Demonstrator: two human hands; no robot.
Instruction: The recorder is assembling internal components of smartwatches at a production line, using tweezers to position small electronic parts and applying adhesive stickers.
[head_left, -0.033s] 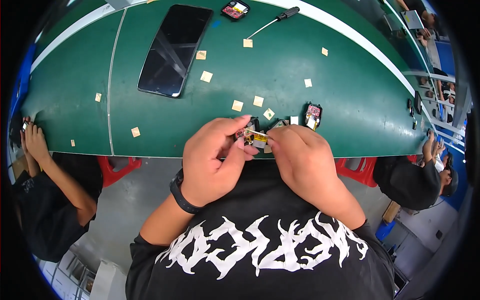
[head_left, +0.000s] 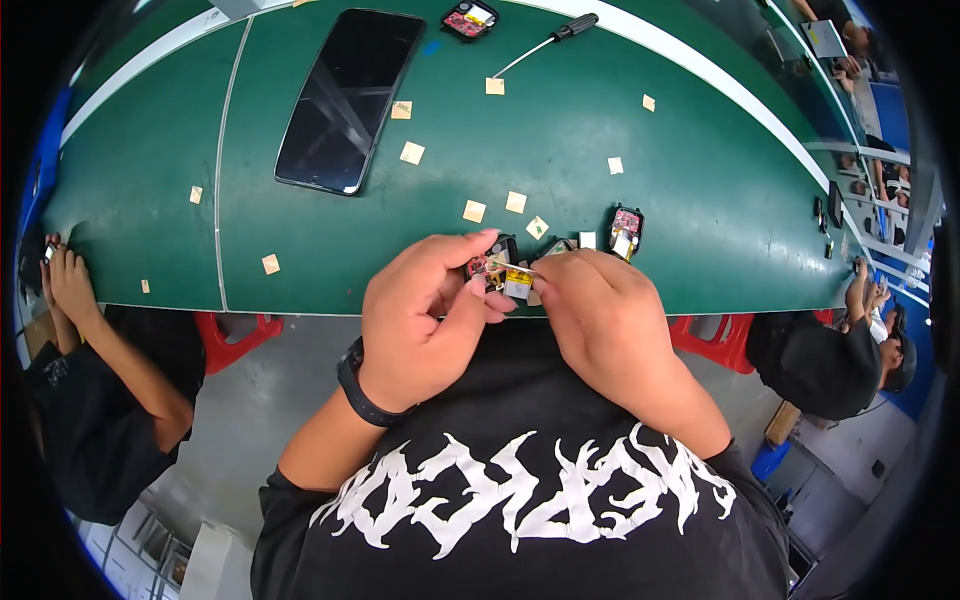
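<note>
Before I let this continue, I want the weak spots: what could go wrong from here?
The thin tool in the right hand points at the red circuit board; a slip might scratch it.

The left hand holds the small open device at the near edge of the table, so a lost grip could drop it.

Another open device lies close beyond the right hand, which might knock it.

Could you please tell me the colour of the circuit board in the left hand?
The circuit board is red, clearest in the head view.
</note>
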